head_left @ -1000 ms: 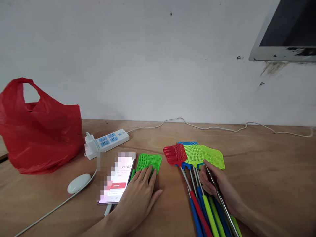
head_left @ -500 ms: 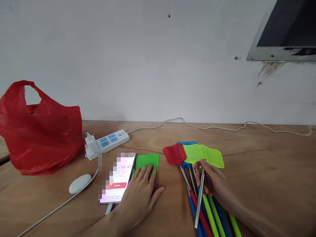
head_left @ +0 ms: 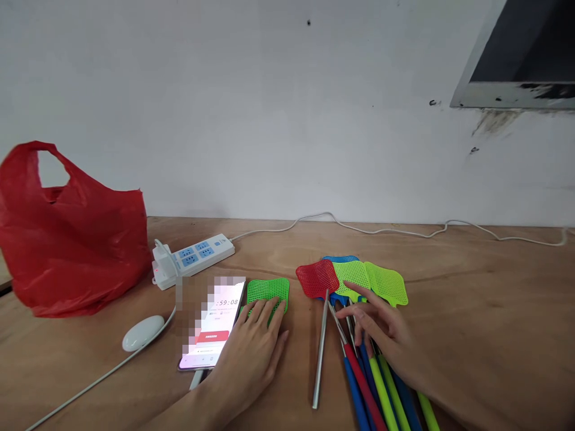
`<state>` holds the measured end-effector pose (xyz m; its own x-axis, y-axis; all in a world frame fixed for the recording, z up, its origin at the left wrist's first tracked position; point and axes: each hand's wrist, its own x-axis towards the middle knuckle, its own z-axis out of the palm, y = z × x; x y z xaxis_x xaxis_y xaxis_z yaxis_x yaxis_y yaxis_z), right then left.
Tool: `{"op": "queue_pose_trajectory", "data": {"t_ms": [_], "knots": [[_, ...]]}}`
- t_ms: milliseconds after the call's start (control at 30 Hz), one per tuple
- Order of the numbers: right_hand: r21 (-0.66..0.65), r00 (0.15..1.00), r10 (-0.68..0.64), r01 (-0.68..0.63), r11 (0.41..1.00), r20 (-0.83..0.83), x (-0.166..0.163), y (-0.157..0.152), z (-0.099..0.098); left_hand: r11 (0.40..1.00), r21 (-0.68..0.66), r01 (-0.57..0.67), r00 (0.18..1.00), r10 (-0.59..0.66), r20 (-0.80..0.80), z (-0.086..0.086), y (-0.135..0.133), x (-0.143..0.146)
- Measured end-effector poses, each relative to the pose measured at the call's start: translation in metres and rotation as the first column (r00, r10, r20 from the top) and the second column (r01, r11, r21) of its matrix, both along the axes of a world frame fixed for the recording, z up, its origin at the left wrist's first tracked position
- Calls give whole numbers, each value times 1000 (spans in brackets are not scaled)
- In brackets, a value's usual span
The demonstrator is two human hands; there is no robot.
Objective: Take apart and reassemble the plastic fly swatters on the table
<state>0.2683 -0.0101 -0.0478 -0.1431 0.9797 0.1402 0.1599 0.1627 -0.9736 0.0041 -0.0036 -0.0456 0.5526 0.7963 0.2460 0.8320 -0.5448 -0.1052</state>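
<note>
My left hand (head_left: 257, 347) lies flat, fingers stretched, with its fingertips on the mesh head of a green fly swatter (head_left: 268, 292). My right hand (head_left: 381, 326) is open and holds nothing, hovering over a fanned pile of fly swatters. In that pile a red fly swatter (head_left: 318, 278), a blue fly swatter (head_left: 340, 259) and yellow-green fly swatters (head_left: 387, 284) overlap, their handles pointing towards me. A slim silver metal tube (head_left: 320, 353) rests on the table left of the pile, its far end by the red head. My right fingertips are slightly apart from it.
A lit phone (head_left: 218, 323) lies left of my left hand with a cable plugged in. Behind it sits a white power strip (head_left: 204, 254). A red plastic bag (head_left: 81, 239) stands at the far left, near a white oval device (head_left: 144, 333). A white cord (head_left: 381, 231) runs along the wall.
My right hand has let go of the silver tube, which now lies further left, beside the pile. Its fingers have spread. My left hand stays on the green fly swatter.
</note>
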Motion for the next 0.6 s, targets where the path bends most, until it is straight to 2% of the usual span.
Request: {"op": "queue_pose_trajectory", "data": {"t_ms": [133, 333, 600], "knots": [[135, 982, -73, 49, 990, 175, 4, 2, -1, 996, -79, 44, 999, -44, 5, 2, -1, 1], [390, 900, -206, 44, 920, 385, 2, 2, 2, 969, -212, 125, 989, -140, -57, 4, -1, 0], [594, 786, -268, -151, 790, 557, 0, 2, -2, 962, -208, 179, 983, -164, 87, 11, -6, 0]]}}
